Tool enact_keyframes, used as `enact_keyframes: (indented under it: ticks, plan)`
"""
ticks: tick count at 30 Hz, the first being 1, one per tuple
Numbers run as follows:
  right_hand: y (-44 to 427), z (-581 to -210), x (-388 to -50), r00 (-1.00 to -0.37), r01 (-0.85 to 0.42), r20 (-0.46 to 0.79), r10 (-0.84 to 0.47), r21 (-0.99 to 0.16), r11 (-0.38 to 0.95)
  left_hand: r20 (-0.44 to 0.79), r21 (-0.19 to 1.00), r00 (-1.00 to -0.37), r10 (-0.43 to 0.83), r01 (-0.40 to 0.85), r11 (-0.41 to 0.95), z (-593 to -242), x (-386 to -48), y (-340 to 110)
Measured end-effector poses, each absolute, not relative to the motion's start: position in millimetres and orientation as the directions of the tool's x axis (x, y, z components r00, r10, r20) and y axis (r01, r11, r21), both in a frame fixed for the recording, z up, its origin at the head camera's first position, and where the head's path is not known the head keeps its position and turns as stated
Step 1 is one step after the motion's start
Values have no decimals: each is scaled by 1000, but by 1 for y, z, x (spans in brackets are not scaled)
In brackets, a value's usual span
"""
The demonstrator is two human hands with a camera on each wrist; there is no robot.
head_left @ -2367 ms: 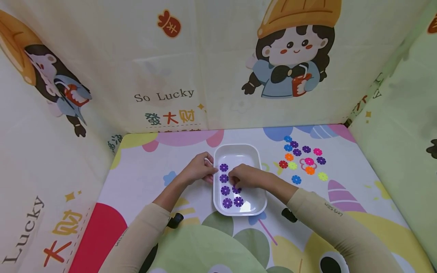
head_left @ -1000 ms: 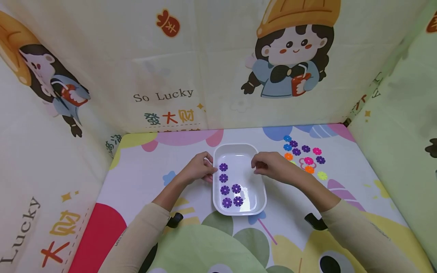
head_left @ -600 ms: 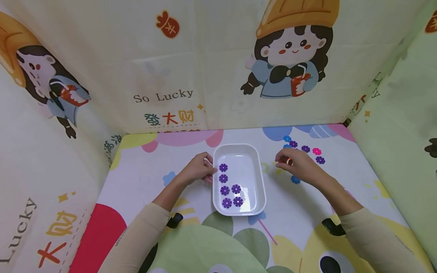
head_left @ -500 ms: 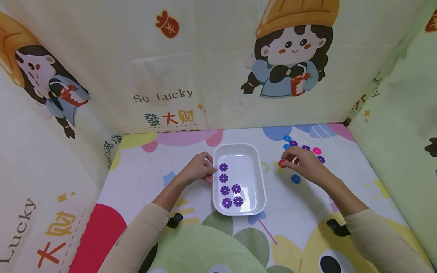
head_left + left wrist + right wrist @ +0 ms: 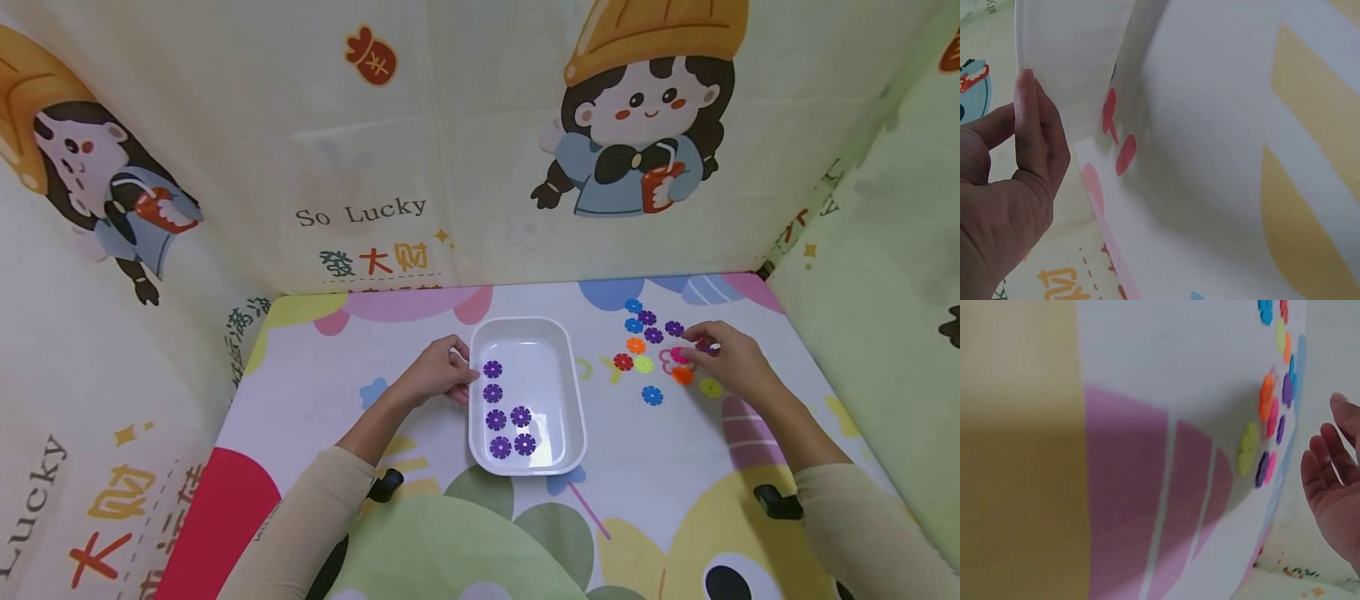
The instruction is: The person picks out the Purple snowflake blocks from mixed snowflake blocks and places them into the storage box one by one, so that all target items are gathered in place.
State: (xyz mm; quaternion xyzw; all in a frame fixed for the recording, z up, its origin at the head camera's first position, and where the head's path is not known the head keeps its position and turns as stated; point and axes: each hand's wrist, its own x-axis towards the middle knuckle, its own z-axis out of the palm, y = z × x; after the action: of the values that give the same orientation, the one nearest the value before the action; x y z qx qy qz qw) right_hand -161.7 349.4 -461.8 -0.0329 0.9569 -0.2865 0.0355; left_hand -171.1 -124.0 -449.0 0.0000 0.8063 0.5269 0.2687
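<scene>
Six purple flower-shaped discs [image 5: 496, 420] lay inside the white rectangular plastic tray [image 5: 536, 360] which the left hand [image 5: 437, 372] pinched, while the right hand [image 5: 731, 357], fingers parted, hovered above mixed-colour discs [image 5: 652, 395] left outside.

I read "So Lucky" [image 5: 361, 214] on the back cloth [image 5: 495, 150], "發大财" [image 5: 373, 260] beneath, "Lucky" [image 5: 32, 504] and "大财" [image 5: 101, 558] on the left cloth [image 5: 45, 350]

I can see the person's left arm [image 5: 367, 433] reach forward and lean in. At its end, the left hand [image 5: 435, 372] is bent, with thumb [image 5: 467, 375] and fingers [image 5: 1030, 131] in a pinch. The right arm [image 5: 813, 429] leans in too. The right hand [image 5: 731, 358] is well apart from the left, its fingers [image 5: 1341, 453] a bit bent and spread.
</scene>
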Motion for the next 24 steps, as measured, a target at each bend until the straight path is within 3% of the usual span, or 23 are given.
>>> enact_keyframes:
  ticks: [24]
  plan:
    - [388, -485, -171, -971, 191, -220, 89, -499, 845, -428, 850, -857, 287, -274, 450, -450, -171, -124]
